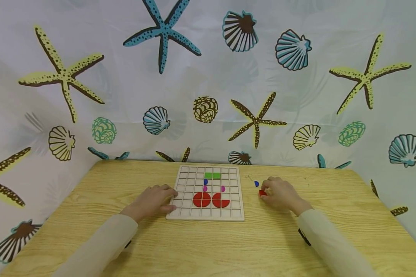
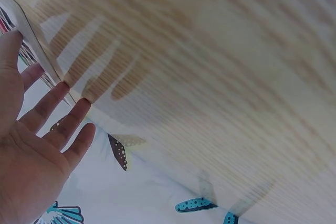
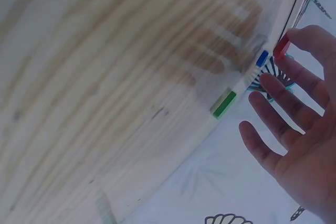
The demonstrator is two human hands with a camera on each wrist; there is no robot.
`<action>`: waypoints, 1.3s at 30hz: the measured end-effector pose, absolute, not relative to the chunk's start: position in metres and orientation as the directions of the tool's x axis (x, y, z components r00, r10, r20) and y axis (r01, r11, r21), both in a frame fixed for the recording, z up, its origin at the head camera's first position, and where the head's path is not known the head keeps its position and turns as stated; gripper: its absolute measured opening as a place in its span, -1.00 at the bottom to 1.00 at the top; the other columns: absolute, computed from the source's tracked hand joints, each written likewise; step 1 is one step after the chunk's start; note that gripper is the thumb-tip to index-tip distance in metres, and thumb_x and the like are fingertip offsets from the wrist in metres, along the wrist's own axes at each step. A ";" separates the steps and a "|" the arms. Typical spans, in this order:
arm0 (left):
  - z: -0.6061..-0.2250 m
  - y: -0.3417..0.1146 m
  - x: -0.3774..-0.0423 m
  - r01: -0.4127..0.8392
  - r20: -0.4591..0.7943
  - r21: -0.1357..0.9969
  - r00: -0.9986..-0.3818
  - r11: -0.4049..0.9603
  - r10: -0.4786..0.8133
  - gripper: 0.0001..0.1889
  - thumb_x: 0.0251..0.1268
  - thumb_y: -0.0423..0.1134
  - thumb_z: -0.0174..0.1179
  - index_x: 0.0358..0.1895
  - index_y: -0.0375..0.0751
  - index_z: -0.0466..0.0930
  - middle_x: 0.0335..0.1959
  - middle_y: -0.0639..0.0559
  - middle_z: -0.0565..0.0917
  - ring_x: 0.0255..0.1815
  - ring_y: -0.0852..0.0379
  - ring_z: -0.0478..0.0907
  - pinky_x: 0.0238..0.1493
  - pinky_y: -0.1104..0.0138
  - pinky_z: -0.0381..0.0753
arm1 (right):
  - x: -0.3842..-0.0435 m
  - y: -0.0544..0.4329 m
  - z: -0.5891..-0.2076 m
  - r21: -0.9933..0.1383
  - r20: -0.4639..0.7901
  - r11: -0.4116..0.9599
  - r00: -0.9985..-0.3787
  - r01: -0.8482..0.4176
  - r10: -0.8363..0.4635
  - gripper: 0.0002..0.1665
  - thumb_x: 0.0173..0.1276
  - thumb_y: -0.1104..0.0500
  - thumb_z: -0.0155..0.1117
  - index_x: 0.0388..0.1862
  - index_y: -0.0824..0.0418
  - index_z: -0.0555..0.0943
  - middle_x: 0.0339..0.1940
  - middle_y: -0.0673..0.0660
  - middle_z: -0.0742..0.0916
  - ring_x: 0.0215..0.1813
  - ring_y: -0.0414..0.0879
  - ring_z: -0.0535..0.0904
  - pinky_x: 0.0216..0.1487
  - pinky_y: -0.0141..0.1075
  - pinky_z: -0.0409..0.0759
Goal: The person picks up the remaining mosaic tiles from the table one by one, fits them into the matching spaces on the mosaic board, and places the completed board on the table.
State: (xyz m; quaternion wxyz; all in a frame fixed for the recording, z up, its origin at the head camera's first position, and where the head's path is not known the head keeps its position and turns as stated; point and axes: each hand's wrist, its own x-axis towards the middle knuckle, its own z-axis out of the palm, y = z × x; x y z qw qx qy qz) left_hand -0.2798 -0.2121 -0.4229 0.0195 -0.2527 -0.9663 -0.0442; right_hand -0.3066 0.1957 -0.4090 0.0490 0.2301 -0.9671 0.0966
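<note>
A pale wooden grid board (image 1: 185,213) lies flat on the table. Its cells hold a green bar (image 1: 212,175), a blue half-round piece (image 1: 205,181), two magenta half-round pieces (image 1: 223,189), a full red disc (image 1: 202,199) and a red disc with a quarter gap (image 1: 220,200). My left hand (image 1: 155,201) rests at the board's left edge, thumb and fingers spread and fairly straight. Right of the board, my right hand (image 1: 280,194) pinches a small red piece (image 3: 282,46) between thumb and index finger; the other fingers are relaxed.
A loose blue half-round piece (image 1: 256,184) lies on the table (image 1: 208,246) just beyond my right hand. The right wrist view also shows a green block (image 3: 224,104) near the table's far edge. Behind rises a white cloth (image 1: 201,80) printed with shells and starfish.
</note>
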 end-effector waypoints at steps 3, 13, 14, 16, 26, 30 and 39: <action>-0.424 -0.212 -0.281 0.489 0.061 0.078 -0.872 0.869 0.485 -0.56 0.17 0.09 0.14 0.06 -0.03 0.52 0.07 -0.07 0.54 0.00 -0.14 0.51 -0.01 -0.07 0.44 | -0.308 0.189 -0.409 -0.159 0.132 0.871 -0.885 -0.464 -0.447 -0.83 0.13 0.06 0.31 -0.34 0.11 0.60 -0.29 0.04 0.62 -0.23 -0.03 0.50 -0.25 -0.13 0.50; -0.426 -0.213 -0.283 0.495 0.070 0.087 -0.869 0.864 0.491 -0.57 0.18 0.10 0.14 0.05 -0.02 0.53 0.07 -0.06 0.54 0.00 -0.14 0.50 -0.02 -0.07 0.44 | -0.311 0.162 -0.410 -0.134 0.172 0.847 -0.854 -0.514 -0.491 -0.85 0.13 0.06 0.31 -0.38 0.09 0.60 -0.31 0.03 0.61 -0.18 -0.01 0.53 -0.26 -0.12 0.49; -0.426 -0.213 -0.282 0.495 0.069 0.085 -0.868 0.864 0.491 -0.57 0.18 0.10 0.14 0.05 -0.02 0.53 0.07 -0.06 0.54 0.00 -0.14 0.50 -0.02 -0.07 0.44 | -0.311 0.159 -0.410 -0.138 0.174 0.845 -0.852 -0.517 -0.493 -0.85 0.13 0.06 0.31 -0.38 0.09 0.60 -0.32 0.03 0.61 -0.17 -0.01 0.53 -0.26 -0.12 0.49; -0.425 -0.212 -0.282 0.496 0.069 0.088 -0.868 0.864 0.491 -0.57 0.18 0.09 0.14 0.05 -0.02 0.53 0.07 -0.06 0.54 0.00 -0.14 0.50 -0.02 -0.07 0.44 | -0.312 0.154 -0.409 -0.140 0.172 0.839 -0.847 -0.526 -0.502 -0.85 0.12 0.06 0.31 -0.38 0.09 0.60 -0.32 0.02 0.61 -0.18 -0.01 0.52 -0.27 -0.14 0.48; -0.422 -0.211 -0.279 0.497 0.067 0.107 -0.868 0.861 0.493 -0.57 0.18 0.06 0.15 0.06 -0.06 0.52 0.07 -0.08 0.54 0.02 -0.15 0.50 -0.01 -0.08 0.43 | -0.310 0.128 -0.404 -0.159 0.120 0.832 -0.847 -0.532 -0.518 -0.80 0.14 0.00 0.33 -0.34 0.06 0.59 -0.24 0.01 0.61 -0.15 -0.04 0.49 -0.21 -0.15 0.47; -0.423 -0.212 -0.279 0.494 0.066 0.101 -0.870 0.864 0.489 -0.56 0.18 0.07 0.15 0.06 -0.06 0.52 0.06 -0.08 0.53 0.01 -0.14 0.50 -0.01 -0.07 0.44 | -0.311 0.119 -0.404 -0.164 0.103 0.833 -0.849 -0.529 -0.519 -0.80 0.14 0.00 0.32 -0.33 0.07 0.59 -0.22 0.01 0.61 -0.08 -0.01 0.49 -0.15 -0.12 0.47; -0.423 -0.212 -0.278 0.484 0.065 0.103 -0.875 0.869 0.480 -0.56 0.17 0.07 0.16 0.06 -0.06 0.53 0.07 -0.10 0.53 0.01 -0.16 0.50 -0.01 -0.08 0.43 | -0.314 0.104 -0.408 -0.174 0.083 0.812 -0.830 -0.557 -0.551 -0.77 0.14 0.01 0.33 -0.30 0.10 0.59 -0.27 0.00 0.61 -0.19 -0.07 0.49 -0.16 -0.16 0.48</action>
